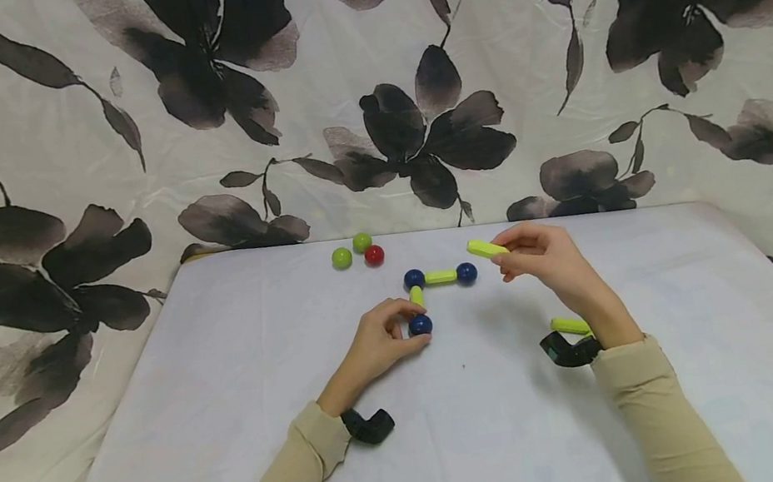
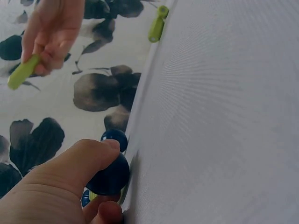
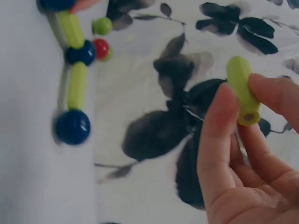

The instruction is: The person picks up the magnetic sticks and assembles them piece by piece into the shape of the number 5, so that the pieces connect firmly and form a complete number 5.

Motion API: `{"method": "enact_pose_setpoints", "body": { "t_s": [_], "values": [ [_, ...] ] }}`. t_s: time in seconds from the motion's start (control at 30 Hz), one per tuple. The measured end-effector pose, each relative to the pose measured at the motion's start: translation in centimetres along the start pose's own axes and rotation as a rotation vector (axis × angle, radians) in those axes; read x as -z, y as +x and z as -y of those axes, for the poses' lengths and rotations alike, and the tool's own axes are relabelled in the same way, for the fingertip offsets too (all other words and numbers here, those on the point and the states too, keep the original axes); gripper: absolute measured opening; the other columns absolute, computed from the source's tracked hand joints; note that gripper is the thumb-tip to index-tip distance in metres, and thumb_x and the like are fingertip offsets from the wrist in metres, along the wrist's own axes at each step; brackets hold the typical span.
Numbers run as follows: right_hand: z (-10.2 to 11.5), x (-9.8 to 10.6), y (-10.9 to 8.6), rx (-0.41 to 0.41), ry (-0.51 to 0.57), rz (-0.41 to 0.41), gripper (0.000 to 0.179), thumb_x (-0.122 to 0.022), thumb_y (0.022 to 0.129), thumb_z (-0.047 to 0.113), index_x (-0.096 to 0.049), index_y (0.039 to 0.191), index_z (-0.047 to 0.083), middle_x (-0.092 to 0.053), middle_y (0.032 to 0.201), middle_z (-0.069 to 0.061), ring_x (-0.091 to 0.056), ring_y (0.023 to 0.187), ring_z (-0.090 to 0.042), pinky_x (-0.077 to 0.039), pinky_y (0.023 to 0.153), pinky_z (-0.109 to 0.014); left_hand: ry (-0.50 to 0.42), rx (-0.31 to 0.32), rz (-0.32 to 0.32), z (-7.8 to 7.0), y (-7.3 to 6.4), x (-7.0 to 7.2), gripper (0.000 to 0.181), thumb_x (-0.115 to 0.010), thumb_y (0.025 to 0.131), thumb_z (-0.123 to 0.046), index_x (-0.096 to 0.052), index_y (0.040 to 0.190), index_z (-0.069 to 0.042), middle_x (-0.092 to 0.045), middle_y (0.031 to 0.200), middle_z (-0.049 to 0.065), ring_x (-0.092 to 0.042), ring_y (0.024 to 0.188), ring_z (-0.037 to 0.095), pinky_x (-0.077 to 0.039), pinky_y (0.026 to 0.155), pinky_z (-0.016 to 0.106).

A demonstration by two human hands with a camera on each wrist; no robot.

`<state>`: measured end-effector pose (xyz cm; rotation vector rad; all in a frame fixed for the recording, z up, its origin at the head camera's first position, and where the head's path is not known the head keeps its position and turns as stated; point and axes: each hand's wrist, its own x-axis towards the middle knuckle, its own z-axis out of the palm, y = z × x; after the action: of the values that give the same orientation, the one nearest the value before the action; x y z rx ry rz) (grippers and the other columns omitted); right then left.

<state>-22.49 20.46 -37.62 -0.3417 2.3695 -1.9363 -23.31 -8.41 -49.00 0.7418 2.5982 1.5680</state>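
Observation:
Three blue balls and two yellow-green rods form an L-shaped chain on the table. My left hand (image 1: 377, 342) pinches the near blue ball (image 1: 419, 325) at the end of the short rod (image 1: 416, 296). From the corner ball (image 1: 413, 278) another rod (image 1: 441, 276) runs right to a third blue ball (image 1: 467, 274). Raised above the table, my right hand (image 1: 548, 264) holds a loose yellow-green rod (image 3: 243, 91) between thumb and fingers, apart from the chain. The right wrist view shows a grey dot on that rod's end.
Behind the chain lie two green balls (image 1: 341, 258) and a red ball (image 1: 374, 255). Under my right wrist, a further yellow-green rod (image 1: 570, 326) is on the white table (image 1: 255, 464), partly covered. A floral cloth (image 1: 404, 61) hangs along the table's far edge.

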Motion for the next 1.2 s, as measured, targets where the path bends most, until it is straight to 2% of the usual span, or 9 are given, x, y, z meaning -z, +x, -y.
{"method": "enact_pose_setpoints", "body": {
  "t_s": [0.27, 0.4, 0.57, 0.83, 0.97, 1.2],
  "values": [
    [-3.0, -2.8, 0.9, -0.097, 0.381, -0.002, 0.022, -0.067, 0.094, 0.003, -0.064, 0.115, -0.001, -0.064, 0.101, -0.008, -0.060, 0.081, -0.018, -0.056, 0.077, -0.027, -0.001, 0.000, -0.002, 0.0, 0.0, 0.0, 0.036, -0.085, 0.080, -0.016, -0.071, 0.113, -0.019, -0.064, 0.101, -0.001, -0.046, 0.057, 0.012, -0.037, 0.051, 0.022],
    [-4.5, -3.8, 1.1, -0.171, 0.472, 0.007, 0.020, -0.067, 0.094, 0.003, -0.066, 0.114, 0.001, -0.065, 0.099, -0.007, -0.059, 0.082, -0.016, -0.055, 0.076, -0.026, 0.007, 0.000, -0.003, 0.0, 0.0, 0.0, 0.036, -0.085, 0.080, -0.016, -0.070, 0.113, -0.018, -0.064, 0.102, -0.001, -0.046, 0.057, 0.013, -0.037, 0.051, 0.022],
    [-6.0, -4.6, 1.2, -0.253, 0.450, 0.028, 0.023, -0.067, 0.095, 0.007, -0.064, 0.117, 0.001, -0.065, 0.094, -0.004, -0.059, 0.083, -0.015, -0.053, 0.077, -0.026, 0.019, 0.003, -0.004, -0.1, 0.0, 0.0, 0.037, -0.085, 0.080, -0.016, -0.070, 0.114, -0.019, -0.064, 0.103, -0.002, -0.046, 0.057, 0.012, -0.037, 0.051, 0.022],
    [-7.3, -5.1, 1.1, -0.303, 0.344, 0.072, 0.030, -0.068, 0.093, 0.007, -0.062, 0.118, -0.009, -0.067, 0.096, -0.006, -0.060, 0.084, -0.015, -0.053, 0.077, -0.026, 0.005, -0.014, -0.005, -0.1, 0.0, 0.0, 0.036, -0.085, 0.080, -0.016, -0.070, 0.113, -0.018, -0.064, 0.102, -0.002, -0.046, 0.056, 0.012, -0.036, 0.050, 0.022],
    [-7.7, -5.0, 1.1, -0.314, 0.298, 0.085, 0.030, -0.069, 0.092, 0.007, -0.064, 0.117, -0.011, -0.067, 0.103, -0.008, -0.062, 0.082, -0.015, -0.054, 0.075, -0.025, -0.007, -0.018, -0.004, -0.1, 0.0, 0.0, 0.036, -0.085, 0.080, -0.015, -0.071, 0.113, -0.017, -0.064, 0.101, -0.001, -0.046, 0.055, 0.012, -0.037, 0.050, 0.022],
    [-8.0, -5.0, 1.1, -0.287, 0.201, 0.144, 0.030, -0.072, 0.088, 0.007, -0.068, 0.112, -0.011, -0.067, 0.089, -0.006, -0.061, 0.075, -0.014, -0.053, 0.071, -0.025, 0.000, -0.004, -0.004, -0.2, 0.0, 0.0, 0.036, -0.085, 0.080, -0.015, -0.070, 0.114, -0.018, -0.063, 0.101, -0.001, -0.046, 0.056, 0.011, -0.036, 0.050, 0.022]
  ]
}}
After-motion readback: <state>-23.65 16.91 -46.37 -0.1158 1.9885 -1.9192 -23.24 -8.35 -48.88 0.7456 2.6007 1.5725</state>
